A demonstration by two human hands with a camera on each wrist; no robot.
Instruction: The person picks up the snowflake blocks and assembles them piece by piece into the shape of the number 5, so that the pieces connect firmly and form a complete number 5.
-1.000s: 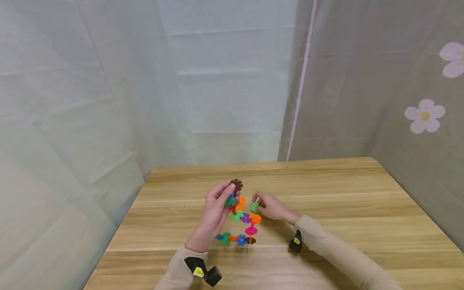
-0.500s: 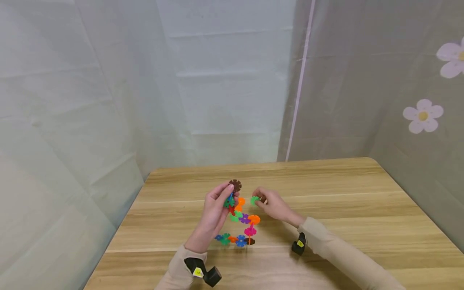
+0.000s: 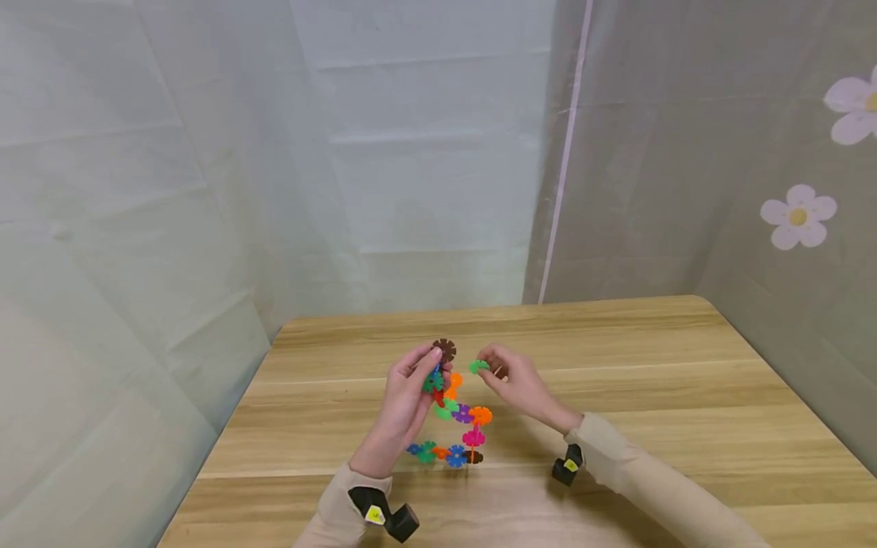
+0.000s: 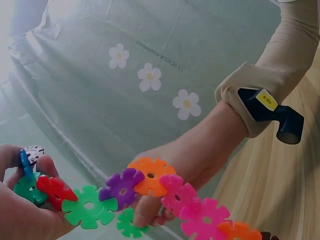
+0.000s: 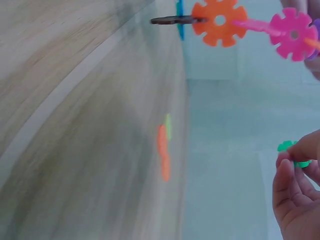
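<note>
Plastic notched-disc chain [image 3: 457, 426] in left hand [image 3: 404, 396]; right hand [image 3: 515, 388] pinches green disc [image 3: 478, 367].

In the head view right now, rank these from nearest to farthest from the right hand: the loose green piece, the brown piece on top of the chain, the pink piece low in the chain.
1. Green piece: pinched in the right hand.
2. Brown piece: left of it, by the left hand's fingertips.
3. Pink piece: below, toward the table's near edge.

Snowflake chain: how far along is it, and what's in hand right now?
Done: a multicoloured snowflake chain is already linked, its lower end on the table. In hand: the left hand grips its upper end, and the right hand pinches a loose green piece beside it, apart. Left: that piece is not yet joined.
</note>
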